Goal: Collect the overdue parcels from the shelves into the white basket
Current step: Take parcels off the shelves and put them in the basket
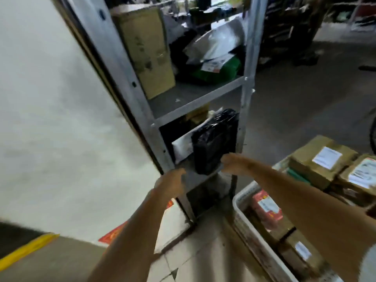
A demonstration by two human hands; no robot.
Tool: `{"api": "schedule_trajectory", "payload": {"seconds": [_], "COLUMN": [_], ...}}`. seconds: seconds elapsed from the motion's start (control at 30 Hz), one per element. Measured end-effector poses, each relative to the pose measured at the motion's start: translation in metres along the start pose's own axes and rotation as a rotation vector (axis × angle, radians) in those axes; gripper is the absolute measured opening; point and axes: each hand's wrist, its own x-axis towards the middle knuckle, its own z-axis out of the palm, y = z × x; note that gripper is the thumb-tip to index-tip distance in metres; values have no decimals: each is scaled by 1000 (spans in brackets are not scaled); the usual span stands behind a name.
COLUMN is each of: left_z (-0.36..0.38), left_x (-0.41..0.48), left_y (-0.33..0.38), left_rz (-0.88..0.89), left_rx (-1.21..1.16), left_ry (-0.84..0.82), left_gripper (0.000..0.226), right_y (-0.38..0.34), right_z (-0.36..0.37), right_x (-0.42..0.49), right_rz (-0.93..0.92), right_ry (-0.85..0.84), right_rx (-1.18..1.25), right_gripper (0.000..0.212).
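- Metal shelves point(195, 98) stand against a pale wall; the black parcel point(213, 143) stands on end on a lower shelf, long axis upright, beside a white parcel point(182, 146)
- right hand point(234, 162) is nearer, its grip touching the parcel's lower right edge; pinching or not, I cannot tell
- left hand point(171, 183), loosely curled, sits at the shelf lip, low and left of it
- white basket point(240, 208) waits lower right; motion blur hides the fingers

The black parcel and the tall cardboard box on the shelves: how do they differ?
The black parcel is wrapped in glossy dark plastic; the tall cardboard box is plain brown. The parcel leans on a lower shelf, with the right hand at its corner; the box stands upright one shelf higher, untouched. Both sit in the same metal rack.
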Motion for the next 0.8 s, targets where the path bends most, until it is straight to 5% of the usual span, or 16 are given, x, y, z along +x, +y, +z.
{"api": "schedule_trajectory", "payload": {"seconds": [0.4,0.8], "left_z": [2,41], "left_x": [-244,-505], "left_y": [-246,-384], "left_rz": [-411,-881], "left_rx": [-84,-342], "left_ry": [176,354], "left_gripper": [47,60], "right_y": [-248,-489], "right_z": [142,282], "right_x": [-75,-180], "right_rz": [-352,-855], "right_ry": [-123,-243], "right_rx": [-243,-451], "right_gripper": [53,52]}}
